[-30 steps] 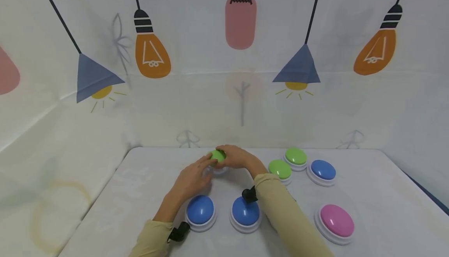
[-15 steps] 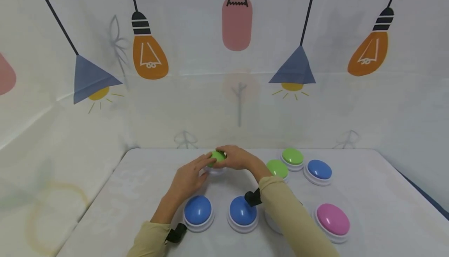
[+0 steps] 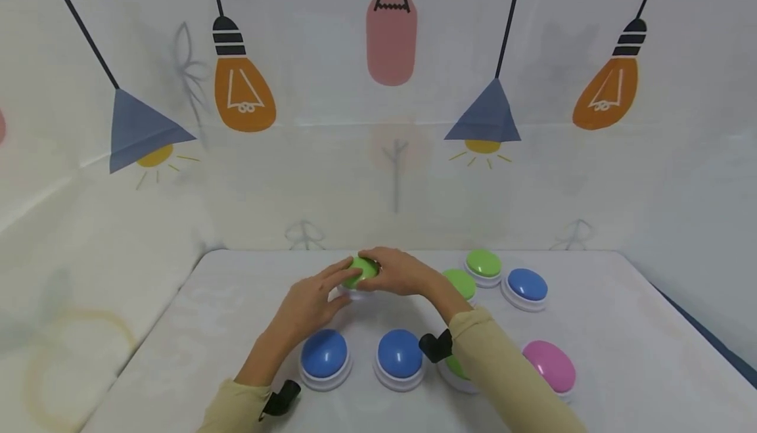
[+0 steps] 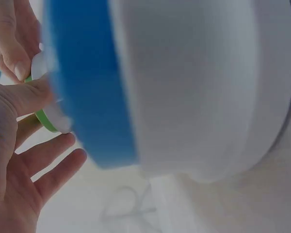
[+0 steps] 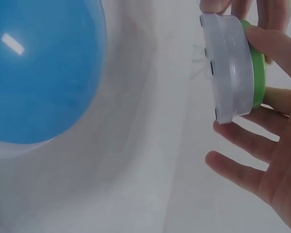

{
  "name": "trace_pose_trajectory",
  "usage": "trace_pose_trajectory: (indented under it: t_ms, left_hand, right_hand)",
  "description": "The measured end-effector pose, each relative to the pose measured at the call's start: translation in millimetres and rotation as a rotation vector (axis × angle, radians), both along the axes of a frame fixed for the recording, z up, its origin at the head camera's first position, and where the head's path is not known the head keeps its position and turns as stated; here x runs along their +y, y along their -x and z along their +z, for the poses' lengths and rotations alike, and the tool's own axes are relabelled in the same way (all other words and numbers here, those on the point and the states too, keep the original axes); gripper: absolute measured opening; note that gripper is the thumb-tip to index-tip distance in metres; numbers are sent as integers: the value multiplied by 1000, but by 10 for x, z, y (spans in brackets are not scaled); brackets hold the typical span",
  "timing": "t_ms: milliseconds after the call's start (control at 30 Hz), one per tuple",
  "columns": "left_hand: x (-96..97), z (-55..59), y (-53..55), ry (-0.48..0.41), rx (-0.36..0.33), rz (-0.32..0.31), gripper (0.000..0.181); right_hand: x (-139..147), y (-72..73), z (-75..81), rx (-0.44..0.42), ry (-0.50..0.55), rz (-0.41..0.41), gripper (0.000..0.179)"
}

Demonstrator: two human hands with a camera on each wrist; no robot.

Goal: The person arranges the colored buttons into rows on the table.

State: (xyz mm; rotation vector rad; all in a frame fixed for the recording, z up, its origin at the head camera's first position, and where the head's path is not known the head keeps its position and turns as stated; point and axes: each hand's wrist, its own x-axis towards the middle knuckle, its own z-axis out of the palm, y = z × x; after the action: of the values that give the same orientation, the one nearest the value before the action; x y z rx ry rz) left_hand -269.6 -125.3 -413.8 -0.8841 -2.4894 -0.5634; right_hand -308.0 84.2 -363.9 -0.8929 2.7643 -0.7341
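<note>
At the far middle of the table, both hands grip one round push button [image 3: 362,271] with a green dome and white base. My left hand [image 3: 309,305] holds its left side between thumb and fingers. From the right, my right hand [image 3: 405,271] grips it, thumb on the near side and fingers behind. The right wrist view shows the green button [image 5: 234,68] on edge, small dark feet along its base, fingers spread around it. In the left wrist view, a large blue button [image 4: 87,82] hides part of the held button [image 4: 52,119].
Two blue buttons, one left [image 3: 324,353] and one right [image 3: 399,353], stand nearer me. My right forearm partly covers another green button [image 3: 458,368] and a pink button [image 3: 550,364]. Two green buttons [image 3: 483,263] [image 3: 460,283] and a blue button [image 3: 528,284] sit back right.
The held green button has come slightly nearer me with both hands still on it. The head view has turned a little right, and a green button shows from under my right forearm.
</note>
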Motion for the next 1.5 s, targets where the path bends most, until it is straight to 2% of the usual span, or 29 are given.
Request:
trace_pose_trajectory:
  t_ms: [367, 600, 767, 1000, 1133, 1300, 1400, 1500]
  left_hand:
    - [-134, 82, -254, 60, -8, -55, 61]
    - [-192, 97, -391, 65, 45, -88, 57]
    - [-263, 127, -512, 90, 65, -81, 58]
    - [-399, 134, -735, 90, 121, -146, 59]
    - [-479, 127, -865, 79, 176, -190, 60]
    - [-562, 94, -1032, 53, 182, -236, 53]
    - [-590, 41, -1132, 23, 176, -267, 47]
    - [-605, -40, -1224, -3, 165, -297, 46]
  right_hand:
    - [-11, -296, -48, 23, 63, 51, 70]
    - [-42, -474, -84, 22, 75, 29, 74]
    - [-109, -628, -118, 69, 95, 15, 72]
    - [-243, -907, -181, 167, 67, 25, 71]
    - [-335, -1081, -224, 257, 39, 36, 71]
    - [-402, -1264, -281, 350, 33, 65, 69]
    - [-425, -1339, -328, 368, 27, 108, 68]
    - [-430, -1398, -373, 345, 21, 161, 66]
